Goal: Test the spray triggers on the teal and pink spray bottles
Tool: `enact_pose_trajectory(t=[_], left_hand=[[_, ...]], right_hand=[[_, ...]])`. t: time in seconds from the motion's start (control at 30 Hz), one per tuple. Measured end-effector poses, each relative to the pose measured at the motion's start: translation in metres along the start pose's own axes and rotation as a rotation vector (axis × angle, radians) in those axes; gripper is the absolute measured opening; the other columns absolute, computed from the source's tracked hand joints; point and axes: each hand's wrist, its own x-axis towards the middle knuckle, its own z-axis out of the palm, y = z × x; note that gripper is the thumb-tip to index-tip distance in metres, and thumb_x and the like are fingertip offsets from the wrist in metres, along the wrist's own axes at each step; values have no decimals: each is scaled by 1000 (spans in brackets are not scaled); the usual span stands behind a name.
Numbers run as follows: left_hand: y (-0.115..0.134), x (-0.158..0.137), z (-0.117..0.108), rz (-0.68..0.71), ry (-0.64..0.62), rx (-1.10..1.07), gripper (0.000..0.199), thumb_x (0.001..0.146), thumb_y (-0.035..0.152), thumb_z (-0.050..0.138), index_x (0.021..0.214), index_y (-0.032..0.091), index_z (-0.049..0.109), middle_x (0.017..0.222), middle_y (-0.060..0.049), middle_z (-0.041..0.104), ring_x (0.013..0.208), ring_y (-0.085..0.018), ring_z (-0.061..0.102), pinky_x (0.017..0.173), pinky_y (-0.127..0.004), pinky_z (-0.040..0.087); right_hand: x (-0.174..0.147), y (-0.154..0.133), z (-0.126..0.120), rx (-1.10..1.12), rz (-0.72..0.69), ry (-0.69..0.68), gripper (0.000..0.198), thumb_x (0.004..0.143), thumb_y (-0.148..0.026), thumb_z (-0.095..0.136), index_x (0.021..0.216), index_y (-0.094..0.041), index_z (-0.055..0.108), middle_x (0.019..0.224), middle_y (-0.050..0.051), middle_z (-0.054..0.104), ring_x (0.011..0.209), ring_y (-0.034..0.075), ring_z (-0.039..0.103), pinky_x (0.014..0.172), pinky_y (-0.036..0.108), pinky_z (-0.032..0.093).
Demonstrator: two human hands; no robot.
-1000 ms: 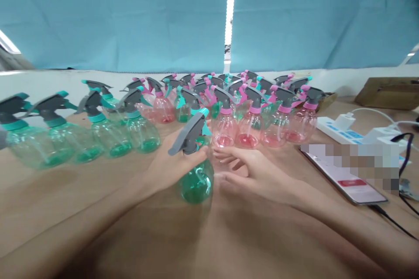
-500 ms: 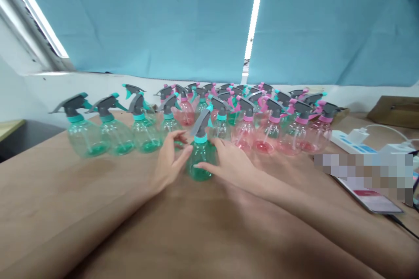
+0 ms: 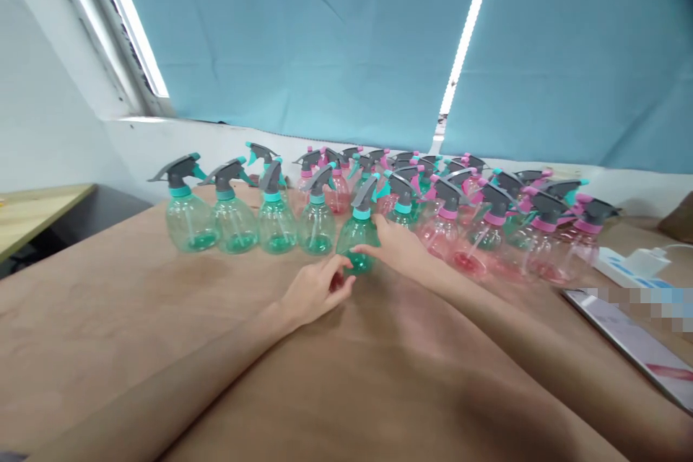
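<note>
A green spray bottle [image 3: 358, 237] with a turquoise collar and grey trigger head stands upright on the table. My right hand [image 3: 399, 247] grips its right side, the thumb across the front; the fingers behind are partly hidden. My left hand [image 3: 317, 290] is in front and to the left of this bottle, fingers loosely bent and apart from the thumb, with nothing between them. Left of the held bottle, several more green spray bottles stand in a row, the nearest being a green spray bottle [image 3: 317, 225]. To the right continue pink spray bottles [image 3: 437, 234] with pink collars.
More spray bottles crowd behind the front row. On the right of the wooden table [image 3: 227, 346] lie a phone [image 3: 622, 332] and a white power strip [image 3: 611, 266] with a plug. A blue curtain [image 3: 325, 50] hangs behind. Another light wooden table [image 3: 43, 216] is at far left.
The held green bottle has gone back toward the row, its right side still in my right hand. My left hand has come off its side toward me. The view has swung left.
</note>
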Motion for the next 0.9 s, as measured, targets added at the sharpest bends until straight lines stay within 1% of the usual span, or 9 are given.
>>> enact_pose_trajectory(t=[0.07,0.1,0.2,0.3,0.43,0.53,0.7,0.9], left_hand=[[-3,0,0,-29,-1,2,18,89,26,44,104,18,50,80,-2,67,62,-14,61,63,-26,47],[-5,1,0,-39,-6,8,18,89,25,43,105,18,50,83,-3,68,64,-14,62,64,-27,48],[-7,3,-1,-49,-37,38,14,88,25,45,98,18,53,87,-5,68,69,-17,63,68,-30,49],[-5,3,-1,-43,-72,68,12,87,25,46,90,18,56,88,-6,67,71,-19,63,67,-32,48],[-2,2,1,-34,-98,69,12,87,23,46,94,19,55,91,-5,68,78,-21,64,69,-33,48],[-1,1,2,-39,-104,54,13,88,21,45,98,19,53,90,-4,70,74,-19,65,68,-31,49],[-2,1,2,-43,-102,60,11,87,19,45,94,19,54,87,-3,69,73,-19,65,66,-30,48],[-4,1,3,-48,-91,44,10,86,20,46,92,20,54,85,-2,69,72,-18,66,65,-29,48]], right_hand=[[3,0,0,-10,8,-6,52,85,-48,58,119,-10,47,96,17,68,90,33,66,66,36,47],[5,1,0,-12,9,-8,53,84,-48,59,119,-11,46,94,16,69,89,33,67,65,36,46],[8,1,1,-31,8,-10,53,83,-50,60,115,-10,49,91,16,69,86,33,67,63,35,46],[12,1,2,-61,18,-12,52,84,-52,58,114,-10,49,91,16,69,86,34,67,63,35,46],[18,-2,3,-66,52,2,62,83,-53,58,122,-8,44,94,19,69,87,35,67,65,37,46],[21,-5,2,-62,73,7,69,82,-53,60,129,-8,39,97,21,68,90,35,67,68,37,47],[26,-10,-2,-83,93,-37,75,83,-54,59,134,-5,35,100,23,68,94,37,66,71,38,48],[24,-12,-4,-85,90,-25,66,83,-51,61,128,-7,43,102,20,68,95,35,66,72,37,47]])
